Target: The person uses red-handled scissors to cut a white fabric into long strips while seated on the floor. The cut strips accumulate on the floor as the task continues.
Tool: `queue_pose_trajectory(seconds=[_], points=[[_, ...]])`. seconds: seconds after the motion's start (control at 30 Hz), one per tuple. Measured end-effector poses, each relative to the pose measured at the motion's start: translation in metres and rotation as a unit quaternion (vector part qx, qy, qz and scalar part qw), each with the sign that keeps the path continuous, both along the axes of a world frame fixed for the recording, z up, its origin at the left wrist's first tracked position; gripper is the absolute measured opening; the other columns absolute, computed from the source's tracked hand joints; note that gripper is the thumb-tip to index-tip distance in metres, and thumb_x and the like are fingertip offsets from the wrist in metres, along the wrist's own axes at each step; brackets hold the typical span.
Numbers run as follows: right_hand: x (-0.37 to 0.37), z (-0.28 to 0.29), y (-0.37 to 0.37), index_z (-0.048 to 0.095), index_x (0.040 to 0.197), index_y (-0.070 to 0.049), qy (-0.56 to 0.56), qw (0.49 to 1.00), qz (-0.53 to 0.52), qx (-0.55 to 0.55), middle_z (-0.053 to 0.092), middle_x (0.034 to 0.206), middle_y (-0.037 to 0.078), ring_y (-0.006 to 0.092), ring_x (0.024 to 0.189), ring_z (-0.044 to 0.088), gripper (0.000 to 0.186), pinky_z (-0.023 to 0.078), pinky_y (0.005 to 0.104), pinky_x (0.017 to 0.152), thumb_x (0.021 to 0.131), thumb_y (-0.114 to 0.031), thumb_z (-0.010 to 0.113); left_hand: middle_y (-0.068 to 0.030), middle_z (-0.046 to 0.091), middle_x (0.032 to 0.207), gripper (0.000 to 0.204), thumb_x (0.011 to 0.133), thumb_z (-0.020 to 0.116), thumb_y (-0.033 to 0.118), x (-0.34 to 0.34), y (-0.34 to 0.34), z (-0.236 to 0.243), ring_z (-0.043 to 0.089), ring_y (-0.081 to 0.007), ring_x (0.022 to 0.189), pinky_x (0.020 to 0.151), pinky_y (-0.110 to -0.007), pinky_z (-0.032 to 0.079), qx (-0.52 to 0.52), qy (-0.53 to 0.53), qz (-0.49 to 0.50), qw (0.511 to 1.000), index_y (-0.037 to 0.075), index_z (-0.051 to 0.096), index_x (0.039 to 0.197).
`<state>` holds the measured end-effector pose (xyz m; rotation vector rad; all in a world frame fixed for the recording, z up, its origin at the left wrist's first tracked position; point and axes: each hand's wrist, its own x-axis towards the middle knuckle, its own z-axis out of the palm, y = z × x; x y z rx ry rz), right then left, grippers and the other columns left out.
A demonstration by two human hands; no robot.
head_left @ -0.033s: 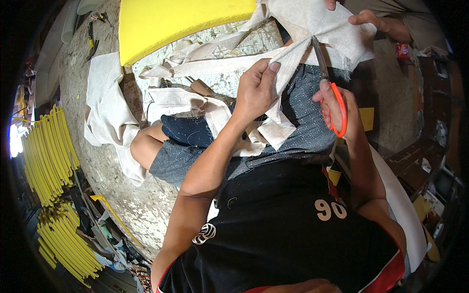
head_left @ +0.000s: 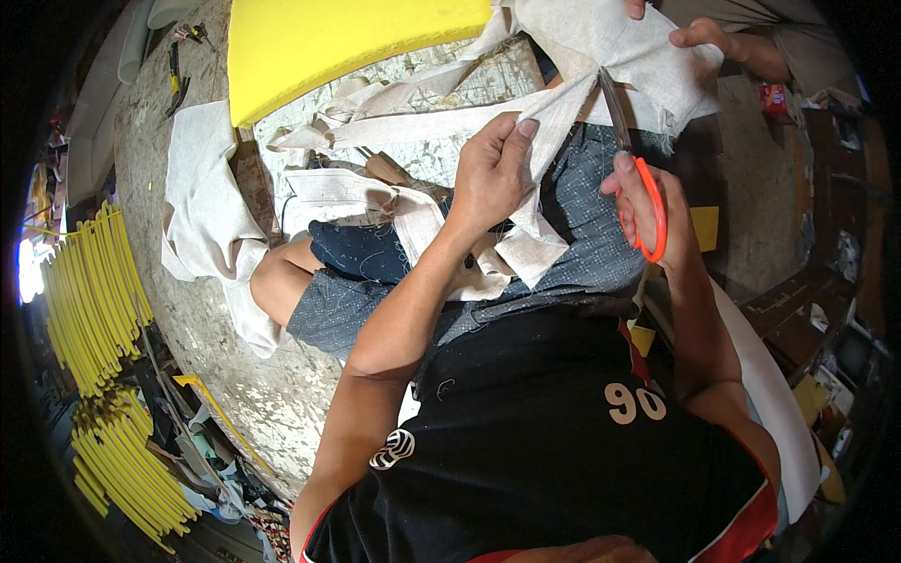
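Note:
My left hand (head_left: pixel 493 169) is closed on a cream cloth strip (head_left: pixel 554 108) that runs up to a wider piece of the same cloth (head_left: pixel 554 28) at top right. My right hand (head_left: pixel 643 202) grips orange-handled scissors (head_left: pixel 657 230), whose metal blades (head_left: pixel 615 103) point up into the cloth beside the strip. Another person's hand (head_left: pixel 699 38) pinches the wide piece at its right side, with more of their fingers at the top edge. Below my left hand, loose strips (head_left: pixel 418 216) lie across my lap, over my grey patterned shorts (head_left: pixel 347 310).
A yellow foam slab (head_left: pixel 347 33) lies at the top on the worn, pale work surface (head_left: pixel 206 347). White cloth (head_left: pixel 206 188) hangs beside my left knee. Small tools (head_left: pixel 175 75) rest at upper left. Bundles of yellow tubes (head_left: pixel 94 296) fill the left side. Dark shelving (head_left: pixel 826 235) stands at right.

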<state>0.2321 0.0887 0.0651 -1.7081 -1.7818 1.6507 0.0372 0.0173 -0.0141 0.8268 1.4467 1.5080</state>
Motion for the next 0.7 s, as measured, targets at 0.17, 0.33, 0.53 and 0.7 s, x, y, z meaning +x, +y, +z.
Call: queue_pose_trajectory(seconds=[0.17, 0.33, 0.53, 0.7], points=[[-0.0023, 0.0022, 0.0008, 0.062, 0.086, -0.001, -0.007, 1.0, -0.003, 0.004, 0.042, 0.053, -0.005, 0.0037, 0.042, 0.041, 0.059, 0.035, 0.0209, 0.039, 0.1, -0.058, 0.056, 0.0034, 0.05, 0.065, 0.03, 0.107, 0.057, 0.026, -0.0006, -0.0006, 0.0007, 0.042, -0.0061, 0.062, 0.056, -0.027, 0.038, -0.006, -0.005, -0.002, 1.0, 0.0, 0.064, 0.095], [-0.0007, 0.0027, 0.0002, 0.062, 0.086, -0.001, -0.005, 1.0, -0.004, 0.001, 0.042, 0.054, -0.005, 0.0039, 0.042, 0.042, 0.06, 0.035, 0.0212, 0.039, 0.099, -0.06, 0.057, 0.0043, 0.049, 0.064, 0.03, 0.107, 0.056, 0.026, -0.0043, -0.0035, 0.0031, 0.043, -0.0048, 0.058, 0.052, -0.026, 0.037, -0.017, -0.008, -0.004, 1.0, 0.0, 0.063, 0.093], [0.0007, -0.0016, 0.002, 0.062, 0.086, -0.001, 0.005, 1.0, -0.007, -0.007, 0.043, 0.054, -0.004, 0.0051, 0.042, 0.043, 0.062, 0.036, 0.0217, 0.039, 0.099, -0.061, 0.056, 0.0047, 0.049, 0.062, 0.03, 0.107, 0.056, 0.026, -0.0018, -0.0044, 0.0028, 0.043, -0.0043, 0.054, 0.049, -0.026, 0.037, -0.02, -0.045, -0.009, 0.999, 0.001, 0.062, 0.092], [-0.0008, -0.0003, 0.002, 0.062, 0.085, 0.0, -0.011, 1.0, -0.009, -0.009, 0.043, 0.053, -0.004, 0.0051, 0.042, 0.043, 0.061, 0.036, 0.0218, 0.039, 0.1, -0.059, 0.055, 0.0046, 0.049, 0.061, 0.031, 0.107, 0.056, 0.026, 0.0003, -0.0036, 0.003, 0.044, -0.0044, 0.053, 0.048, -0.026, 0.036, -0.001, -0.006, 0.001, 1.0, 0.001, 0.061, 0.09]])
